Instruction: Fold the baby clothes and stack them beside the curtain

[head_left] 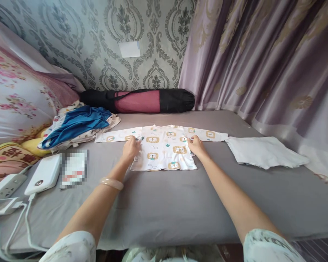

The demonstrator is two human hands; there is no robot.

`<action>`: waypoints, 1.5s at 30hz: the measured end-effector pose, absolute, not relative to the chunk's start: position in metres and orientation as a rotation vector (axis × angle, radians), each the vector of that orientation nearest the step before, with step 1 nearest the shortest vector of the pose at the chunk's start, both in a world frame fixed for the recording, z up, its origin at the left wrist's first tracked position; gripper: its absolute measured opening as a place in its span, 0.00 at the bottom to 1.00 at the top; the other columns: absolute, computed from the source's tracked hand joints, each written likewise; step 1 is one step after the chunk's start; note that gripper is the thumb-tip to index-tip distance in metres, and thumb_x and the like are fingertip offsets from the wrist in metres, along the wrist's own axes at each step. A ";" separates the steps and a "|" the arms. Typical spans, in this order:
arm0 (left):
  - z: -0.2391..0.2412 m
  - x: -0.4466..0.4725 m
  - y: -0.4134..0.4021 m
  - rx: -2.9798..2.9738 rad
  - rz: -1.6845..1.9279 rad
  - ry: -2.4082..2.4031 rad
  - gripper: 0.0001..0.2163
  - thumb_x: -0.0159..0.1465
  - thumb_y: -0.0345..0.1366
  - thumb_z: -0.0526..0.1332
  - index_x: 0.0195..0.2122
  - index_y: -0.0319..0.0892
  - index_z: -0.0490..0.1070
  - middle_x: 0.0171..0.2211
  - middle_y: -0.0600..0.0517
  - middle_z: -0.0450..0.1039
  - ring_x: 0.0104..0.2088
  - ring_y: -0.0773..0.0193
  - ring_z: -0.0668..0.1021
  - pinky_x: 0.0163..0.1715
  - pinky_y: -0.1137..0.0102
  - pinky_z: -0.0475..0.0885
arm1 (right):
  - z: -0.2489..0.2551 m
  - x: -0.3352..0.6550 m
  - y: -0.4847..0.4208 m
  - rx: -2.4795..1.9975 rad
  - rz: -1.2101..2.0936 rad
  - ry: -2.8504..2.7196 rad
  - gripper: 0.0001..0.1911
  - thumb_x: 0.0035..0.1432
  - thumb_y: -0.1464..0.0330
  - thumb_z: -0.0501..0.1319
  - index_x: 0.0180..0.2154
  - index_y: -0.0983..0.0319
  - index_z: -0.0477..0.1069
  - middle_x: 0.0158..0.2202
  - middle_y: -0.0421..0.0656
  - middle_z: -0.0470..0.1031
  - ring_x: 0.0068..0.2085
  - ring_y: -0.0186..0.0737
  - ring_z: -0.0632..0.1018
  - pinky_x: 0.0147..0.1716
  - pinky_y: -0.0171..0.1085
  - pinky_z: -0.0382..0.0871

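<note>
A small white long-sleeved shirt (164,149) with a yellow lion print lies flat on the grey sheet, its sleeves stretched out to both sides. My left hand (131,148) is closed on the shirt's left edge, just below the sleeve. At the opposite edge, my right hand (196,146) pinches the fabric between thumb and fingers. The fingertips of both hands are partly hidden. Touching or nearly touching the end of the right sleeve is a folded white cloth (265,151).
A heap of clothes with a blue garment (82,122) lies at the left. Before the wall rests a black and pink roll bag (138,101). A white power bank (43,174), a power strip (7,185) and cables occupy the near left. A curtain (248,54) hangs at the right.
</note>
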State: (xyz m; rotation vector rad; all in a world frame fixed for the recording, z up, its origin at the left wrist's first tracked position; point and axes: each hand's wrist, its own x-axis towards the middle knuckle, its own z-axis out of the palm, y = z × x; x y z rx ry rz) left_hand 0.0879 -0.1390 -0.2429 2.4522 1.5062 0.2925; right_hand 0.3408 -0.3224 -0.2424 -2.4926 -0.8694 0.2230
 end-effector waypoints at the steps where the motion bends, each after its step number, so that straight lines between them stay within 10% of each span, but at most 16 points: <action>1: -0.242 0.084 -0.141 2.411 0.272 1.524 0.16 0.66 0.42 0.53 0.51 0.40 0.62 0.42 0.42 0.75 0.47 0.52 0.76 0.42 0.66 0.67 | -0.242 0.343 -0.326 -2.467 0.273 -0.846 0.21 0.65 0.60 0.50 0.53 0.65 0.63 0.48 0.52 0.74 0.48 0.44 0.75 0.43 0.36 0.65; 13: -0.238 0.049 -0.198 2.479 0.132 1.333 0.24 0.66 0.37 0.50 0.63 0.46 0.53 0.51 0.43 0.73 0.48 0.51 0.75 0.42 0.65 0.67 | -0.229 0.281 -0.391 -2.577 0.252 -1.201 0.28 0.62 0.66 0.49 0.64 0.57 0.54 0.44 0.51 0.77 0.44 0.49 0.77 0.41 0.41 0.65; 19: -0.229 0.038 -0.190 2.516 0.126 1.326 0.16 0.67 0.43 0.49 0.51 0.51 0.71 0.46 0.47 0.76 0.45 0.52 0.77 0.39 0.68 0.68 | -0.219 0.304 -0.390 -2.534 0.327 -1.298 0.18 0.61 0.67 0.50 0.48 0.54 0.73 0.49 0.44 0.77 0.47 0.46 0.76 0.40 0.36 0.64; 32: -0.219 0.053 -0.190 2.797 0.072 1.256 0.15 0.67 0.42 0.49 0.44 0.46 0.75 0.46 0.44 0.70 0.49 0.51 0.73 0.44 0.64 0.69 | -0.210 0.286 -0.370 -2.734 0.154 -1.548 0.18 0.61 0.75 0.48 0.44 0.63 0.74 0.45 0.56 0.75 0.48 0.53 0.75 0.45 0.44 0.63; 38: -0.251 0.138 -0.187 2.882 0.259 0.800 0.16 0.68 0.31 0.47 0.53 0.35 0.65 0.54 0.38 0.66 0.57 0.56 0.67 0.58 0.63 0.59 | -0.240 0.258 -0.291 -2.313 0.124 -1.839 0.25 0.65 0.69 0.43 0.61 0.67 0.60 0.64 0.53 0.59 0.64 0.47 0.59 0.61 0.44 0.49; 45: -0.277 0.169 -0.149 2.835 0.180 0.913 0.24 0.70 0.42 0.43 0.63 0.34 0.55 0.66 0.37 0.50 0.66 0.49 0.53 0.63 0.55 0.48 | -0.265 0.281 -0.256 -2.359 0.193 -1.735 0.32 0.67 0.61 0.39 0.66 0.72 0.48 0.69 0.52 0.43 0.68 0.46 0.46 0.65 0.47 0.35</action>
